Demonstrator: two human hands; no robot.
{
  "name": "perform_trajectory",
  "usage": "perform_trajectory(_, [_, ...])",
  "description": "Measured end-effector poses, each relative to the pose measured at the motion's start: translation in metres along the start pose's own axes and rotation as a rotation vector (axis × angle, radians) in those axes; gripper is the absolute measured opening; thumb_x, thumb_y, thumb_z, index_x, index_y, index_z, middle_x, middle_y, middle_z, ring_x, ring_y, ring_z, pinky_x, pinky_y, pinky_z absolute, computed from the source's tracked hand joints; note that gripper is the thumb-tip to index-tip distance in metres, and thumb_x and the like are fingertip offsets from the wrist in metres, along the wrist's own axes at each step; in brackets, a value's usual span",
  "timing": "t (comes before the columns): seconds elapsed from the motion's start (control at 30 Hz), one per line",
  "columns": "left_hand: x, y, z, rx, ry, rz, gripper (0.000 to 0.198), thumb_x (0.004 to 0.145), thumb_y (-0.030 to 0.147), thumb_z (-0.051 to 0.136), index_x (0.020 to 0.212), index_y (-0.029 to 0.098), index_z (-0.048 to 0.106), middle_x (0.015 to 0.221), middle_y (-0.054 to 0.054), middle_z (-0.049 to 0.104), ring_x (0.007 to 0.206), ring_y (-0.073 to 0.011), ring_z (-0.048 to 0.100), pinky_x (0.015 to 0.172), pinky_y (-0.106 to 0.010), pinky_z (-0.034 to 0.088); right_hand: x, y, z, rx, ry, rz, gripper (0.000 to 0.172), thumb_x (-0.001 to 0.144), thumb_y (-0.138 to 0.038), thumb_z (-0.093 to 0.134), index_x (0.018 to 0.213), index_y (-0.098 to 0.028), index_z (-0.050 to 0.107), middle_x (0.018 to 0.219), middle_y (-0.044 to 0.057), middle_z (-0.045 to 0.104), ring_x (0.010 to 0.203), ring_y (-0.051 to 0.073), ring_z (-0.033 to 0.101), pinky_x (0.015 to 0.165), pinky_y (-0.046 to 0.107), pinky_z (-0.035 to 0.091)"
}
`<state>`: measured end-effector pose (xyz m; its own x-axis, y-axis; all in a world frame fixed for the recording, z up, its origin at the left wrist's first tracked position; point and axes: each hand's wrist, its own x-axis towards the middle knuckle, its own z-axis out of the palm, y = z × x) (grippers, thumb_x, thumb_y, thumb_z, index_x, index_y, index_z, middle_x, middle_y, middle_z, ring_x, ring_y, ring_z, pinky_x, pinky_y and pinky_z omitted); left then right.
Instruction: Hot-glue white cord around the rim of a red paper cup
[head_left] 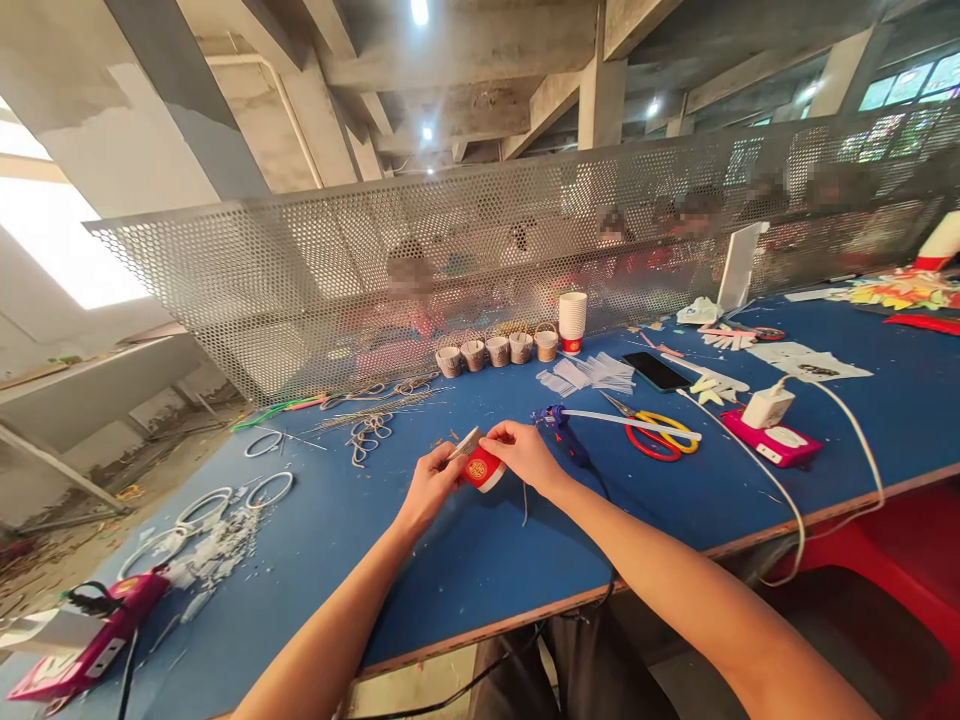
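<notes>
Both my hands meet over the middle of the blue table (465,560). Between them is a small red paper cup (482,468) with a white rim and a gold emblem, lying on its side. My right hand (527,452) grips the cup from the right, fingers curled over its top. My left hand (433,484) holds the cup's left end, and a thin pale strip (463,444) sticks up from between its fingers. A blue glue gun (564,428) lies just right of my right hand.
Red and yellow scissors (654,432) and a long white stick lie beyond the glue gun. A black phone (657,371), a white charger (768,407) and a pink case sit at right. Wrapped cups (496,351) and a cup stack (572,320) line the mesh screen. Wire rings (268,490) lie at left.
</notes>
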<state>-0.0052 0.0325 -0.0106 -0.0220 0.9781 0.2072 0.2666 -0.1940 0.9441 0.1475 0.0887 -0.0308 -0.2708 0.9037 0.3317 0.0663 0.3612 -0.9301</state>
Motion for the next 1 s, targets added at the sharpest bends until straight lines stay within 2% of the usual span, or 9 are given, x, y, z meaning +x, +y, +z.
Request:
perform_trajectory(0.13, [0.001,-0.005,-0.002,-0.041,-0.007,0.001,0.03,0.075,0.042,0.052,0.057,0.018,0.051,0.052,0.003,0.051,0.05,-0.0122,0.049,0.049,-0.024,0.041,-0.001,-0.003,-0.003,0.008,-0.029,0.045,0.028,0.078,-0.045,0.053,0.074,-0.018,0.06,0.073,0.001,0.066,0.07,0.016,0.061,0.062,0.027,0.048])
perform_trajectory(0.2, [0.003,-0.008,-0.003,-0.056,-0.007,-0.002,0.032,0.076,0.044,0.05,0.059,0.017,0.051,0.053,0.002,0.05,0.05,-0.0126,0.048,0.048,-0.024,0.042,-0.002,-0.004,-0.004,-0.008,-0.055,0.055,0.03,0.079,-0.046,0.053,0.083,-0.017,0.061,0.084,0.004,0.068,0.077,0.017,0.063,0.066,0.028,0.049])
perform_trajectory(0.33, [0.004,-0.011,-0.004,-0.052,-0.004,-0.006,0.035,0.078,0.047,0.047,0.06,0.017,0.052,0.054,0.002,0.049,0.049,-0.0125,0.047,0.047,-0.024,0.042,-0.004,-0.004,-0.004,-0.076,-0.142,0.039,0.044,0.068,-0.039,0.07,0.105,-0.018,0.06,0.108,0.007,0.067,0.094,0.019,0.064,0.077,0.03,0.05])
perform_trajectory(0.47, [0.005,-0.007,-0.005,-0.002,-0.005,-0.01,0.035,0.077,0.047,0.05,0.06,0.017,0.055,0.054,0.002,0.05,0.05,-0.0129,0.049,0.047,-0.024,0.044,-0.006,-0.002,-0.001,-0.197,-0.154,-0.001,0.055,0.063,-0.032,0.077,0.113,-0.02,0.056,0.11,0.007,0.067,0.098,0.021,0.063,0.083,0.034,0.049])
perform_trajectory(0.6, [0.004,0.002,-0.007,0.071,0.014,-0.026,0.032,0.074,0.044,0.057,0.085,0.015,0.065,0.056,0.002,0.056,0.047,-0.0125,0.05,0.04,-0.021,0.036,-0.01,-0.003,-0.001,-0.349,-0.059,-0.06,0.056,0.068,-0.035,0.074,0.119,-0.022,0.053,0.118,0.01,0.063,0.106,0.028,0.06,0.087,0.042,0.046])
perform_trajectory(0.67, [0.003,0.007,-0.008,0.09,0.018,-0.02,0.032,0.073,0.039,0.056,0.092,0.015,0.066,0.055,0.002,0.057,0.046,-0.0117,0.048,0.042,-0.021,0.036,-0.012,-0.003,-0.001,-0.404,-0.034,-0.095,0.057,0.069,-0.036,0.073,0.12,-0.022,0.052,0.121,0.011,0.062,0.107,0.03,0.06,0.087,0.042,0.046])
perform_trajectory(0.77, [0.001,0.009,-0.005,0.1,0.008,-0.003,0.027,0.07,0.032,0.057,0.088,0.015,0.068,0.052,0.003,0.056,0.046,-0.0112,0.048,0.048,-0.023,0.039,-0.013,-0.002,0.0,-0.457,-0.013,-0.13,0.057,0.071,-0.037,0.072,0.121,-0.023,0.051,0.12,0.01,0.062,0.106,0.029,0.061,0.084,0.041,0.047])
perform_trajectory(0.9, [0.002,0.005,-0.001,0.094,0.027,0.006,0.022,0.068,0.032,0.059,0.08,0.016,0.068,0.049,0.005,0.054,0.046,-0.0112,0.047,0.051,-0.023,0.039,-0.012,0.0,0.001,-0.495,0.023,-0.159,0.055,0.072,-0.035,0.072,0.121,-0.022,0.052,0.12,0.011,0.06,0.099,0.026,0.063,0.079,0.036,0.049])
perform_trajectory(1.0, [0.003,0.002,0.0,0.081,0.059,-0.006,0.021,0.069,0.032,0.059,0.078,0.016,0.066,0.049,0.005,0.054,0.045,-0.0112,0.048,0.05,-0.024,0.039,-0.012,-0.001,-0.001,-0.51,0.045,-0.196,0.039,0.075,-0.029,0.069,0.112,-0.022,0.058,0.115,0.009,0.06,0.09,0.021,0.064,0.073,0.031,0.049])
